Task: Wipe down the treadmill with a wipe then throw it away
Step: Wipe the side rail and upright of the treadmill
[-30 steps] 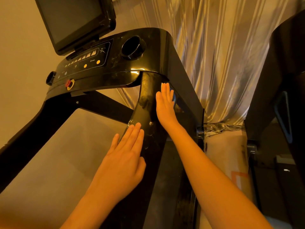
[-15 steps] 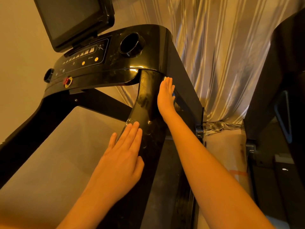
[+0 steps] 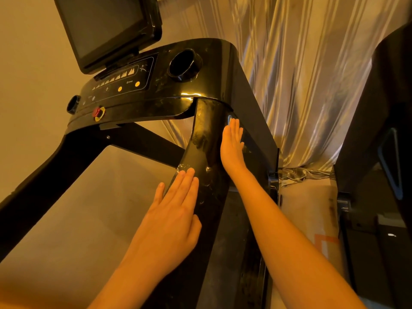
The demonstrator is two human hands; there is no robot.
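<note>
In the head view, the only 1 given, the treadmill [image 3: 223,70] is seen from below its console, and both bare hands are laid on its right upright [image 3: 206,139].

The left hand [image 3: 174,217] is pressed flat on the near face of the upright. Its 4 fingers are straight and close together, the thumb lies alongside, and nothing is held in it. It is judged to be placed there as a brace, so that the body is steadied while the other arm reaches higher.

The right hand [image 3: 233,146] is set against the outer side of the upright, with its fingers straight, together and pointed up toward the console. Just beyond its fingertips [image 3: 234,127] a small blue edge is seen. This is taken to be the wipe [image 3: 229,119], trapped between palm and upright, though too little is shown for certainty. A flat palm is judged to be used so that pressure is spread across the wipe.

Wet smears are seen on the upright between the 2 hands, so wiping is judged to be under way and disposal not yet reached.

Above the right fingertips the cup holder [image 3: 184,65] and the screen [image 3: 107,30] are found. To the right of them a striped curtain [image 3: 301,85] is hung.
</note>
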